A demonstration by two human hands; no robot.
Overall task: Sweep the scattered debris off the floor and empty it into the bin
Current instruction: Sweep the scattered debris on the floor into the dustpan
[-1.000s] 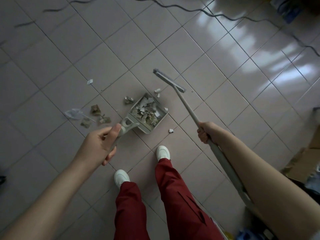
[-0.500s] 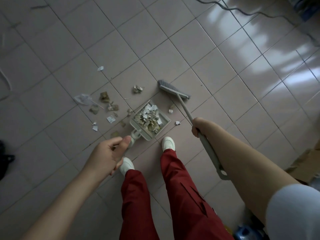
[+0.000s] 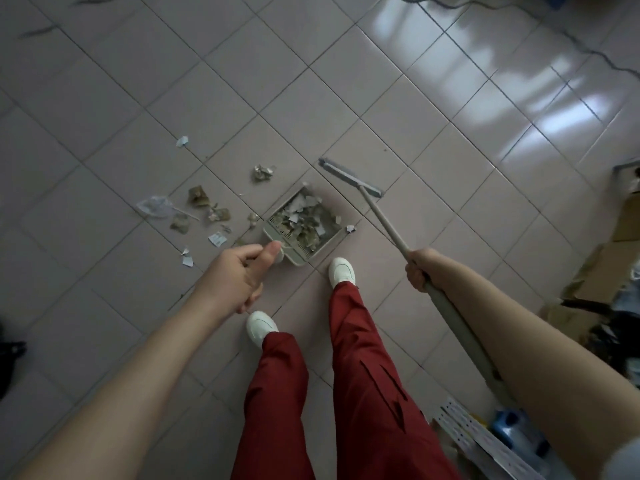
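Observation:
A pale dustpan (image 3: 333,235) sits on the tiled floor just ahead of my feet, filled with torn paper and crumpled scraps. My left hand (image 3: 232,279) grips its handle, thumb on top. My right hand (image 3: 420,271) grips the long handle of a broom, whose grey head (image 3: 349,177) rests on the floor just right of and beyond the pan. Loose debris (image 3: 204,211) lies to the pan's left: crumpled brownish scraps, white paper bits and a clear wrapper (image 3: 154,206). One crumpled ball (image 3: 263,172) lies beyond the pan. No bin is visible.
My two white shoes (image 3: 341,270) stand close behind the pan. Cardboard and dark clutter (image 3: 602,285) crowd the right edge. A perforated metal strip (image 3: 485,441) and a blue bottle lie at the lower right. A cable (image 3: 588,50) snakes across the far floor.
The view has shifted, showing more loose debris left of the pan. The broom head stays beside the pan's far right corner. Both hands keep their grips.

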